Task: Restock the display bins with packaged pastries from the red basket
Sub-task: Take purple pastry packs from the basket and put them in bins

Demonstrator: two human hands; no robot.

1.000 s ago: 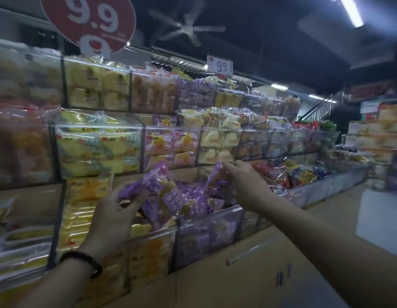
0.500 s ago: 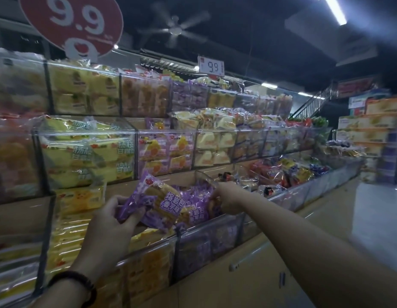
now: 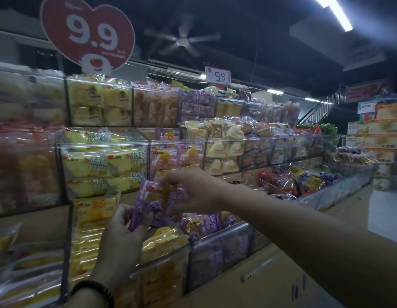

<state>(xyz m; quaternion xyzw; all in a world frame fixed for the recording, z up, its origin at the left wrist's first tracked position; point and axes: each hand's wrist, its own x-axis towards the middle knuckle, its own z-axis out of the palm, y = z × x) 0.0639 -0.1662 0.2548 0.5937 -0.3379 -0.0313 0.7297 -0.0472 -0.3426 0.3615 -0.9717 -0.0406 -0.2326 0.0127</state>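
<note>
1. A three-tier display (image 3: pixel 259 138) of clear bins fills the left and centre and runs back to the right, above a tan cabinet (image 3: pixel 248 292).
2. Stacked cartons (image 3: pixel 375 134) stand at the far right.
3. A red heart sign (image 3: pixel 88 34) reading 9.9 rises above the top tier. A smaller price card (image 3: pixel 218 77) farther right shows the same figure.
4. Top tier, left to right: a bin of pale yellow packs (image 3: pixel 97 101), a bin of orange-brown packs (image 3: pixel 155 105), and a bin of small purple packs (image 3: pixel 197 105).
5. Middle tier, left to right: a bin of yellow packs with green lettering (image 3: pixel 104 167), a bin of pink packs (image 3: pixel 175 154), and a bin of pale wedge cakes (image 3: pixel 224 152).
6. Bottom tier: a bin of flat yellow packs (image 3: pixel 91 232). Just to its right is a bin heaped with purple pastries (image 3: pixel 213 223). Farther right is a mix of red, yellow and blue packs (image 3: pixel 293 181).
7. Both hands hold one purple packet (image 3: pixel 153 198) in the air. It sits in front of the bottom tier, about where the flat yellow bin meets the purple one.
8. The left hand (image 3: pixel 122 238) pinches the packet's lower left end, with curled fingers and thumb closed on the wrapper.
9. The right hand (image 3: pixel 197 192) grips the packet's upper right side with its fingers bent round it. That hand is blurred.
10. A dark wristband (image 3: pixel 93 290) circles the left wrist.
</note>
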